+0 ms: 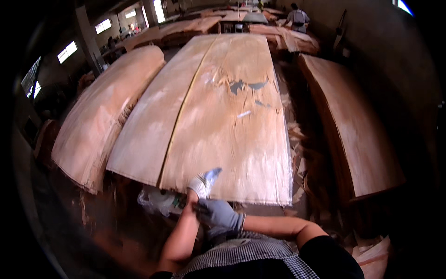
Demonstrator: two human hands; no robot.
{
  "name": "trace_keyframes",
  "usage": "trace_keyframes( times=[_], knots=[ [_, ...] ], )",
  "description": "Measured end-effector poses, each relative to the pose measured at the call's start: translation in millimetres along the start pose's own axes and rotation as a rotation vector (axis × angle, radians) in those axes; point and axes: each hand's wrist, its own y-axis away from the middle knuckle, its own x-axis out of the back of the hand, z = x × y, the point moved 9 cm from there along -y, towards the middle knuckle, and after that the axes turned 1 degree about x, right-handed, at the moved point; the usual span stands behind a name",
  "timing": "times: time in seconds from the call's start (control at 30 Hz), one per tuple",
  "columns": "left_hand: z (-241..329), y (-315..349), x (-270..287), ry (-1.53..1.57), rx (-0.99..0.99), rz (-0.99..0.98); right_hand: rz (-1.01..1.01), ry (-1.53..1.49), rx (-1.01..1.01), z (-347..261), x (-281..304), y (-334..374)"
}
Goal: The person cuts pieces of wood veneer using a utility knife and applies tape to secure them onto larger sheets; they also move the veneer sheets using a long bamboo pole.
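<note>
A wide sheet of pale wood veneer (223, 149) lies in front of me, with a yellowish lengthwise seam (183, 104) left of its middle. Its far right part is wrinkled and torn, and a grey layer shows through the holes (237, 87). My left hand (204, 182), in a white glove with blue-grey fingers, is over the sheet's near edge, fingers stretched out. In a grey glove, my right hand (219, 214) is against my left wrist, its fingers curled there. Whether they pinch the glove's cuff is hidden. A small white strip (244, 114) rests on the sheet.
Veneer stacks stand on the left (109, 111) and right (355, 128), with more at the back. Veneer scraps (299, 172) litter the floor by the sheet's right side. Clear plastic (158, 200) sits below the near left edge. A person (298, 17) stands far back.
</note>
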Motion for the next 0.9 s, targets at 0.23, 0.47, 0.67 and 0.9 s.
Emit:
trace_keyframes(
  times=[0.23,0.47,0.67,0.9],
  knots=[
    [-13.0,-6.5,-34.0,-0.095,-0.045,0.143,0.009,-0.137,-0.027,23.0,14.8,19.3],
    [-112.9,-50.1,-60.5,0.285,0.199,-0.453,-0.063,-0.064,-0.092,14.9,-5.4,29.1],
    [-51.8,-41.2,-69.5,0.352,-0.100,-0.300,-0.017,0.010,-0.199,12.8,-12.0,6.9],
    [-49.0,-15.7,61.7,0.112,0.068,0.146,0.070,-0.078,-0.251,-5.2,-80.5,-31.0]
  ],
)
